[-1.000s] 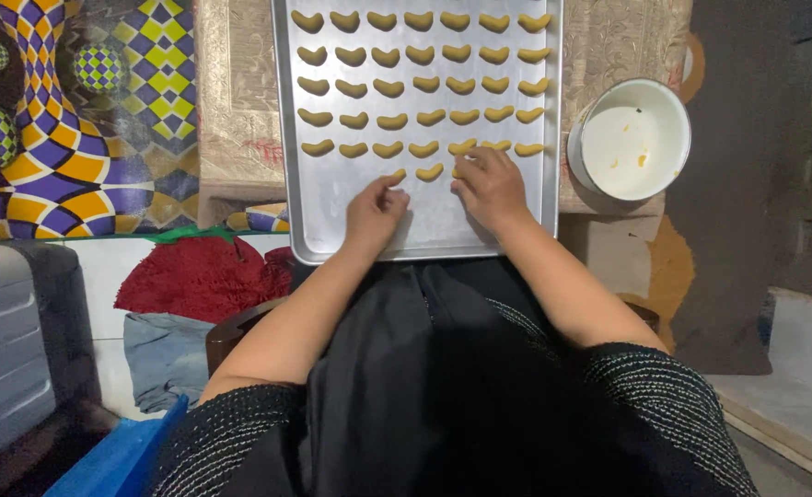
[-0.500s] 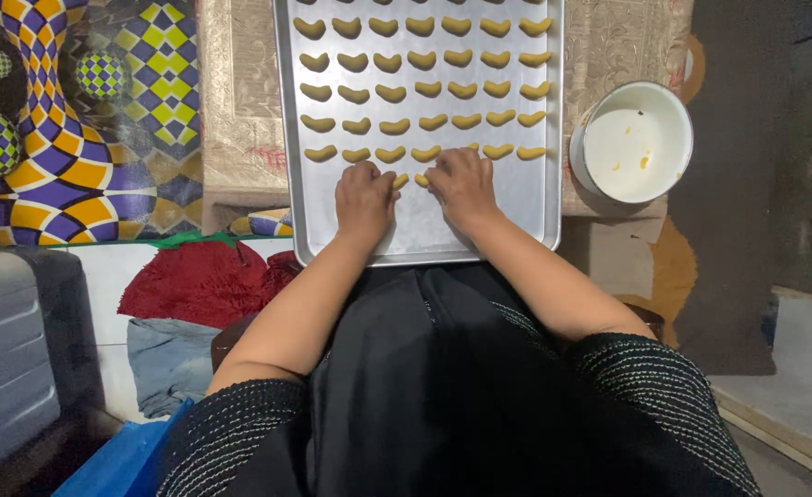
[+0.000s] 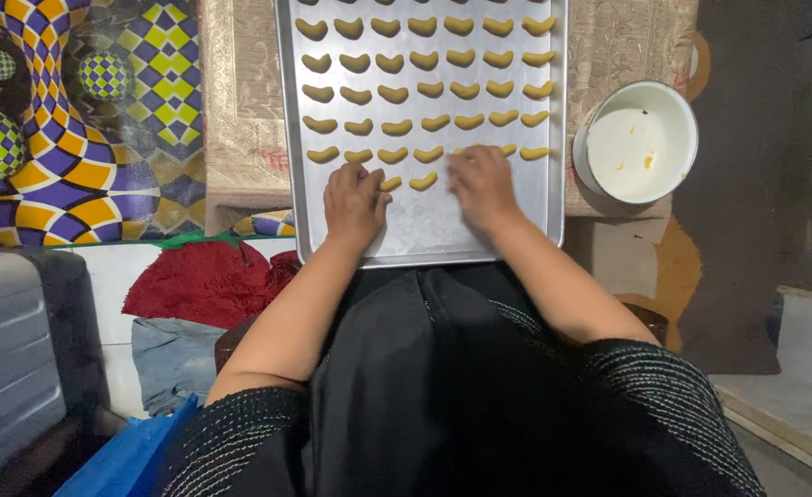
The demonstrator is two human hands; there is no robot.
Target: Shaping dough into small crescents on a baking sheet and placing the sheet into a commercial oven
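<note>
Now both hands are down on the metal baking tray (image 3: 553, 198), palms facing the sheet, right at the near edge of the dough rows. Left hand (image 3: 354, 200) lies flat-ish with its fingers held close together and curled slightly at the tips, and those tips sit against a crescent-shaped dough piece (image 3: 390, 184) in the short front row; whether it is actually pinched I cannot tell, since the fingertips hide the contact. Right hand (image 3: 482, 187) rests a little further up the tray, fingers bunched and bent downward over the end of the fifth row, covering whatever is beneath them, so its grip cannot be read either. Between the two hands lies a second loose crescent (image 3: 423, 181), apart from both. Beyond them the rows of yellow crescents (image 3: 429, 89) run across the tray in neat lines, all pale gold, filling the far part while the near strip of metal is bare. Off to the right, just beside the tray, stands a white round bowl (image 3: 637, 141) with a few yellow smears inside. Over on the left, a bold checkered cloth in purple, yellow and orange (image 3: 47, 138), and nearer, a red textile (image 3: 205, 281) lying on a white surface.
</note>
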